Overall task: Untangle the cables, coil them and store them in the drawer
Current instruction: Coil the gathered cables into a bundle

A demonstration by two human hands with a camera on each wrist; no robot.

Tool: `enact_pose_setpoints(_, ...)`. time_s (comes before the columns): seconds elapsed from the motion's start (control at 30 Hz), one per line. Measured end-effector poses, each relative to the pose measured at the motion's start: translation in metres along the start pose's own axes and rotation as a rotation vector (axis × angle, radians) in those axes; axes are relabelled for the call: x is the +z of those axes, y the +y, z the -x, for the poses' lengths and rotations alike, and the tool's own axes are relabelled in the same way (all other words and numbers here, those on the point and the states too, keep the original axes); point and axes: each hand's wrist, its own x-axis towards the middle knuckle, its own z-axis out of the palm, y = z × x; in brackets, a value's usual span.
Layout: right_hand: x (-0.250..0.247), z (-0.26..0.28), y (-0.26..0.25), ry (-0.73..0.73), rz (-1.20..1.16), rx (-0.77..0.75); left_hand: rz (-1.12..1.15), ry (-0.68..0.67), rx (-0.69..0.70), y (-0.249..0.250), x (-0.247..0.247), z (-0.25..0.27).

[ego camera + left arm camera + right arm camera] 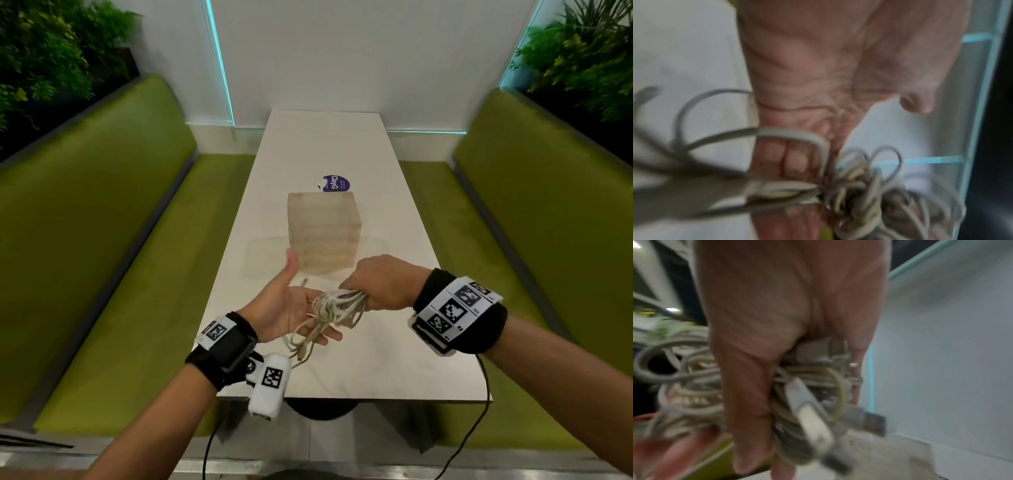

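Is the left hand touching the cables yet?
Touching. The head view shows the cables draped across the open left hand; the right hand grips the bundle.

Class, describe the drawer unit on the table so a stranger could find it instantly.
Start at the long white table between the two green benches. Around its middle, just beyond the person's hands, stands a translucent, pale block-shaped drawer unit. It is the only upright boxy thing there: behind it lies a flat purple label, in front a tangle of whitish cables.
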Motion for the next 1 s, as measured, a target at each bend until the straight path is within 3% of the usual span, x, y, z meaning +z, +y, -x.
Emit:
enact_pose_setpoints(0.13,-0.007,-0.011,-0.017,-0.091,0.192,-0.008,-0.318,0.127,-0.032,0.0,0.021,-0.013)
enact_pose_setpoints(0.23,-0.01,-0.014,-0.017,-0.113,0.177,-0.003,-0.362,0.24,0.038,-0.003,0.022,-0.015)
enact_pose_setpoints(0.3,-0.012,-0.013,-0.015,-0.194,0.003,-0.018,-0.39,0.245,0.073,-0.005,0.021,-0.014)
enact_pose_setpoints(0.4,-0.016,-0.011,-0.012,-0.414,-0.507,-0.1,-0.425,0.267,0.093,-0.008,0.022,-0.009)
enact_pose_setpoints(0.43,-0.016,-0.011,-0.01,-0.436,-0.571,-0.105,-0.427,0.266,0.099,-0.007,0.024,-0.007)
enact_pose_setpoints(0.6,-0.002,-0.014,-0.01,-0.238,-0.391,-0.018,-0.452,0.306,0.124,-0.008,0.019,-0.008)
enact_pose_setpoints(0.77,0.006,-0.016,-0.012,-0.21,-0.566,0.023,-0.444,0.311,0.138,-0.01,0.016,-0.01)
enact_pose_setpoints(1.0,0.004,-0.017,-0.013,-0.067,-0.272,0.072,-0.364,0.304,0.21,-0.014,0.006,-0.007)
